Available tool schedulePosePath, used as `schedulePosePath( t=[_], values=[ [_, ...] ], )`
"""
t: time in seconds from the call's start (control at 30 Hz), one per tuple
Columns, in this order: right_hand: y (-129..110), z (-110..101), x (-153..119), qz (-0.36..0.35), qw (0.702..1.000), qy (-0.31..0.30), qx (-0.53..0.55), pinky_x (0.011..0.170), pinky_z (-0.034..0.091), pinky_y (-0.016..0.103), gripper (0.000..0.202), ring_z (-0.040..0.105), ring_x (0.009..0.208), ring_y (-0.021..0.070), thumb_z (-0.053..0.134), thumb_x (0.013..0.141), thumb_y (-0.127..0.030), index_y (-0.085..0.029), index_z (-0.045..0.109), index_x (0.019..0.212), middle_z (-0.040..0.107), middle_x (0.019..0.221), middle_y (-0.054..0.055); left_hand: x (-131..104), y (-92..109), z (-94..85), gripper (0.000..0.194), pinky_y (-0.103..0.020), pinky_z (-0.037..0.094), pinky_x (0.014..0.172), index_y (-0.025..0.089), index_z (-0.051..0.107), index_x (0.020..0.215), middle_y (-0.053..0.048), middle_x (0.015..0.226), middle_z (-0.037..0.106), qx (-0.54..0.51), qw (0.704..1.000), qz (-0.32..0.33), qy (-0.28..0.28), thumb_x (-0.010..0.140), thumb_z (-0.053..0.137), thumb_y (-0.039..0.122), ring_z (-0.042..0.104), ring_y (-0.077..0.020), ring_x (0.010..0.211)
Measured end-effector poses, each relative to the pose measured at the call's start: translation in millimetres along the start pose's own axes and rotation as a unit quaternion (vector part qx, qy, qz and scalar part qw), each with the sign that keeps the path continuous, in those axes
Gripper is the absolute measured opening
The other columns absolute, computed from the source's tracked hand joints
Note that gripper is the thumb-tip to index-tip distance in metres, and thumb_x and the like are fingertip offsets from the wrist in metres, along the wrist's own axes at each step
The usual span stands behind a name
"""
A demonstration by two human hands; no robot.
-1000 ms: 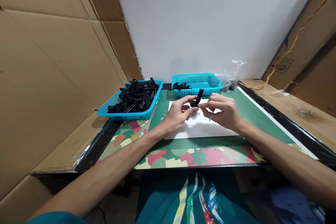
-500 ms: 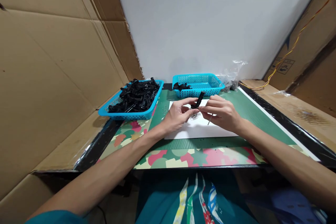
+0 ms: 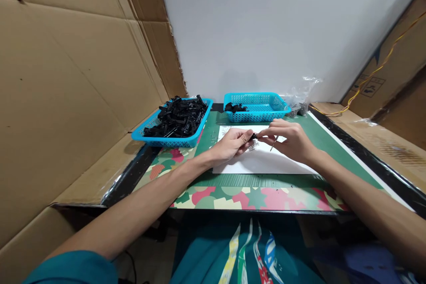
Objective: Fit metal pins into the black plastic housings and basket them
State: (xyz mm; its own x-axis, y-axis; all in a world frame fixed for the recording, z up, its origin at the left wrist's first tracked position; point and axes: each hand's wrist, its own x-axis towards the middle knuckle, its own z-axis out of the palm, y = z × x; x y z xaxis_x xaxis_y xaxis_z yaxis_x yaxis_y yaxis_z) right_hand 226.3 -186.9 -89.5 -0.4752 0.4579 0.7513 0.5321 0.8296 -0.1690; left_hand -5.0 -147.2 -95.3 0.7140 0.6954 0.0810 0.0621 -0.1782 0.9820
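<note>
Left hand (image 3: 233, 144) pinches a black part (image 3: 254, 136) over the white sheet (image 3: 266, 165); right hand (image 3: 293, 143) grips a thin rod (image 3: 274, 143), fingertips at the part's right end; probably light, stiff plastic, best held mid-body

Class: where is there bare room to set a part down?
Bare: paper from the right hand to the near edge; the mat between that hand and white strip; the back basket, right of its black parts. Crowded: the left basket, heaped with more; paper by the left hand, strewn with bits.
</note>
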Motion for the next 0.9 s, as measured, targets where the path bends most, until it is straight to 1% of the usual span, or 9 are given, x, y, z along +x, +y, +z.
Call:
schedulePosePath(
  t=[0.13, 0.2, 0.27, 0.37, 0.47, 0.57, 0.63, 0.77, 0.9],
  values=[
    [-1.6, -1.5, -0.3, 0.03, 1.0, -0.004, 0.008, 0.065, 0.049, 0.032, 0.016, 0.062, 0.069, 0.0172, 0.064, 0.102, -0.021, -0.021, 0.079, 0.096, 0.073, 0.078, 0.004, 0.1, 1.5, 2.2, 0.057, -0.023, 0.027, 0.048, 0.015, 0.065, 0.083, 0.003, 0.065, 0.047, 0.016, 1.0, 0.014, 0.005, 0.099, 0.054, 0.068, 0.036, -0.0076, 0.052],
    [-1.3, -3.2, -0.1, 0.049, 0.999, -0.015, 0.002, 0.064, 0.048, 0.032, 0.016, 0.062, 0.068, 0.0167, 0.065, 0.1, -0.021, -0.021, 0.079, 0.094, 0.074, 0.077, 0.004, -0.2, 4.4, 3.2, 0.052, -0.024, 0.033, 0.051, 0.015, 0.071, 0.102, -0.001, 0.076, 0.058, 0.048, 0.998, 0.046, 0.017, 0.101, 0.054, 0.063, 0.042, -0.0085, 0.057],
    [0.2, -5.3, -0.1, 0.069, 0.997, -0.028, -0.003, 0.064, 0.048, 0.031, 0.016, 0.062, 0.067, 0.0165, 0.066, 0.098, -0.022, -0.021, 0.079, 0.091, 0.074, 0.076, 0.004, -1.2, 7.1, 4.5, 0.048, -0.024, 0.04, 0.055, 0.019, 0.067, 0.129, -0.006, 0.1, 0.068, 0.082, 0.994, 0.065, 0.037, 0.099, 0.062, 0.056, 0.048, -0.0086, 0.061],
    [2.9, -7.5, -0.4, 0.088, 0.995, -0.039, 0.001, 0.062, 0.047, 0.031, 0.017, 0.062, 0.065, 0.016, 0.065, 0.097, -0.024, -0.021, 0.079, 0.088, 0.073, 0.074, 0.004, -3.7, 8.7, 7.0, 0.058, -0.025, 0.047, 0.059, 0.023, 0.058, 0.144, -0.009, 0.122, 0.068, 0.146, 0.983, 0.08, 0.08, 0.093, 0.074, 0.045, 0.053, -0.008, 0.062],
    [3.9, -7.0, -1.1, 0.09, 0.995, -0.051, 0.01, 0.062, 0.046, 0.03, 0.017, 0.061, 0.065, 0.0154, 0.065, 0.097, -0.023, -0.02, 0.078, 0.087, 0.072, 0.073, 0.003, -7.4, 8.4, 9.5, 0.043, -0.027, 0.05, 0.064, 0.021, 0.065, 0.132, -0.007, 0.117, 0.071, 0.247, 0.955, 0.115, 0.117, 0.093, 0.074, 0.037, 0.059, -0.01, 0.065],
    [3.9, -5.2, -1.8, 0.09, 0.992, -0.08, 0.03, 0.063, 0.045, 0.03, 0.015, 0.061, 0.066, 0.0154, 0.065, 0.097, -0.023, -0.02, 0.078, 0.088, 0.07, 0.072, 0.002, -11.2, 8.7, 11.6, 0.024, -0.03, 0.052, 0.074, 0.02, 0.074, 0.116, -0.004, 0.111, 0.076, 0.354, 0.911, 0.154, 0.144, 0.095, 0.072, 0.032, 0.065, -0.0136, 0.074],
    [4.4, -4.6, -2.1, 0.101, 0.989, -0.098, 0.047, 0.063, 0.045, 0.03, 0.017, 0.062, 0.069, 0.016, 0.063, 0.1, -0.025, -0.02, 0.078, 0.094, 0.072, 0.078, 0.004, -13.1, 9.1, 12.7, 0.019, -0.032, 0.053, 0.078, 0.021, 0.077, 0.112, -0.003, 0.11, 0.078, 0.396, 0.891, 0.161, 0.156, 0.096, 0.072, 0.03, 0.068, -0.0153, 0.078],
    [7.8, -6.8, -1.1, 0.146, 0.987, -0.044, 0.049, 0.068, 0.046, 0.033, 0.033, 0.061, 0.075, 0.018, 0.048, 0.11, -0.035, -0.02, 0.077, 0.11, 0.071, 0.092, 0.007, -14.3, 8.2, 14.6, 0.019, -0.034, 0.055, 0.081, 0.022, 0.081, 0.109, -0.003, 0.108, 0.081, 0.409, 0.885, 0.149, 0.162, 0.092, 0.075, 0.03, 0.071, -0.0189, 0.081],
    [14.1, -13.8, -1.5, 0.171, 0.983, -0.001, 0.069, 0.072, 0.047, 0.035, 0.048, 0.06, 0.081, 0.0203, 0.036, 0.112, -0.047, -0.021, 0.077, 0.108, 0.065, 0.1, 0.008, -13.2, 3.1, 17.9, 0.021, -0.037, 0.056, 0.083, 0.02, 0.082, 0.106, -0.005, 0.106, 0.083, 0.398, 0.894, 0.143, 0.151, 0.09, 0.076, 0.031, 0.074, -0.0228, 0.087]
  ],
)
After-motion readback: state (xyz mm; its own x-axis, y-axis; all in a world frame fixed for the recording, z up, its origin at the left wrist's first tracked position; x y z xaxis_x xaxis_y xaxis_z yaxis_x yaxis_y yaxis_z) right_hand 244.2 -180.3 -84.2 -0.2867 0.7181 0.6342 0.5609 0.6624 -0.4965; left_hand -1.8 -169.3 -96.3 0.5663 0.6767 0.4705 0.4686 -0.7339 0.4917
